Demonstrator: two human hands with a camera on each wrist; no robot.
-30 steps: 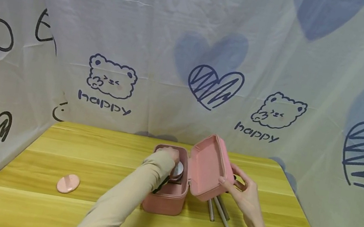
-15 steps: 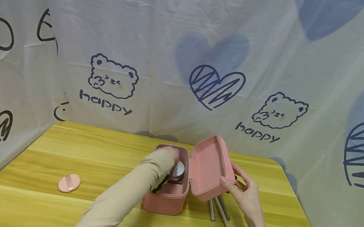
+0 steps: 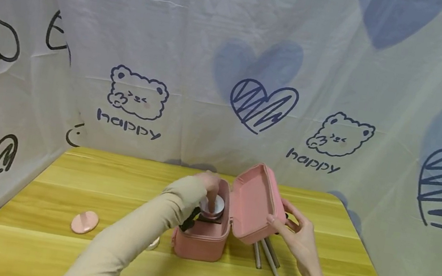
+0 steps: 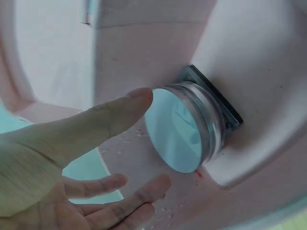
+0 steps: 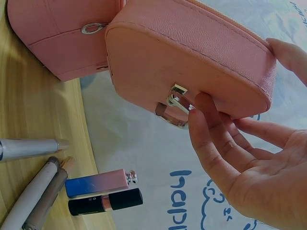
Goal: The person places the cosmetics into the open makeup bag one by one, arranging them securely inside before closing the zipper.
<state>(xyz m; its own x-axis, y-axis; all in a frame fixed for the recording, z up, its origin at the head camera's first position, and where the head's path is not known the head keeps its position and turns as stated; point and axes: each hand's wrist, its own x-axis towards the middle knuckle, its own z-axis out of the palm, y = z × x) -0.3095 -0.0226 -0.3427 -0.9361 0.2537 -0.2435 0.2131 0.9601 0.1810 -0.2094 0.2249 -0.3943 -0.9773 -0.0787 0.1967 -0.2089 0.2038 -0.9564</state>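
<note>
A pink cosmetic case stands on the table with its lid swung open to the right. Inside lies a round jar with a silvery, mirror-like top, against a dark flat square item. My left hand reaches into the case; in the left wrist view its fingers are spread apart, and the thumb tip is at the jar's edge, whether touching I cannot tell. My right hand grips the lid's outer end between thumb and fingers. The fingers lie near a metal buckle on the lid's outside.
A round pink puff lies at the left. A small pale round item shows partly from behind the left sleeve. Makeup brushes lie right of the case. A pink-and-blue tube and a black lipstick tube lie behind the lid.
My left hand has risen slightly and drawn left, with its fingers now loose, and the jar shows more. The pale round item has come into view. The right hand has stayed put.
</note>
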